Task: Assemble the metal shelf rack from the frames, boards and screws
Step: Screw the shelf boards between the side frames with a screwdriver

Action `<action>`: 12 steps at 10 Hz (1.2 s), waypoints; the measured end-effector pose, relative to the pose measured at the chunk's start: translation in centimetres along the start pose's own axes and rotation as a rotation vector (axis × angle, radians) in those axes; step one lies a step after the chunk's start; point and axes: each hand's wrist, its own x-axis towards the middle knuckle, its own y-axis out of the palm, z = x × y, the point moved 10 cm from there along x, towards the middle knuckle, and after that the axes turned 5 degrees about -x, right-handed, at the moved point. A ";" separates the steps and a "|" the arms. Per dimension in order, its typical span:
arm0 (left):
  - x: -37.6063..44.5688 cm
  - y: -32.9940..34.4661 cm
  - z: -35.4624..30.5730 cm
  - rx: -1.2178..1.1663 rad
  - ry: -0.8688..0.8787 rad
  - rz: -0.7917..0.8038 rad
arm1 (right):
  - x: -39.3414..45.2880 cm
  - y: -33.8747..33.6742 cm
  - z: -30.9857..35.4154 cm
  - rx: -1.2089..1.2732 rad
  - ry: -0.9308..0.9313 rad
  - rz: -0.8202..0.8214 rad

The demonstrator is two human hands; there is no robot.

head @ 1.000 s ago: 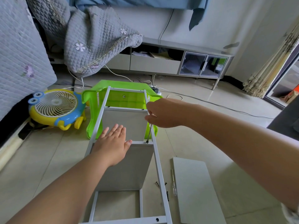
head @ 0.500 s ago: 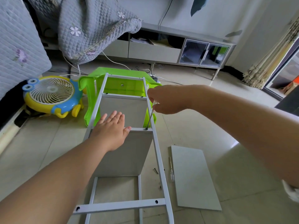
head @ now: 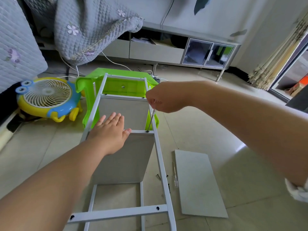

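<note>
We count one grey metal rack frame (head: 158,152), our left hand (head: 108,135) flat on its one fitted grey board (head: 123,157); right hand (head: 160,99) grips one slim clear-handled screwdriver (head: 151,120) above its crossbar screw (head: 147,131).

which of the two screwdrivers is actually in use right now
The screwdriver gripped by the right hand, its tip on a screw in the rack crossbar. The other screwdriver lies untouched on the floor beside the loose board.

Left arm (head: 55,177): bare from the grip up to the frame edge — no sleeve, no watch, no ring.
Right arm (head: 233,124): bare forearm — nothing worn near the grip.
Right sleeve (head: 298,190): white fabric edge, far up from the grip.
</note>
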 end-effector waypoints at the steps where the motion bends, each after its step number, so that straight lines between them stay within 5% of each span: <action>1: 0.0 0.0 0.0 -0.003 -0.003 0.003 | 0.1 -0.5 0.4 -0.044 0.009 -0.067; 3: 0.0 -0.2 -0.1 -0.007 -0.001 -0.008 | 0.5 1.2 -2.5 0.149 0.316 0.071; 6: -0.2 -0.1 -0.1 -0.013 0.000 0.004 | -1.5 0.6 0.4 -0.230 0.021 0.057; 9: -0.4 0.1 -0.2 -0.012 -0.003 0.025 | 1.4 2.5 -2.6 0.309 0.342 0.301; 12: -0.4 0.1 -0.3 -0.020 0.013 -0.009 | -1.3 -0.2 2.9 -0.403 -0.017 0.081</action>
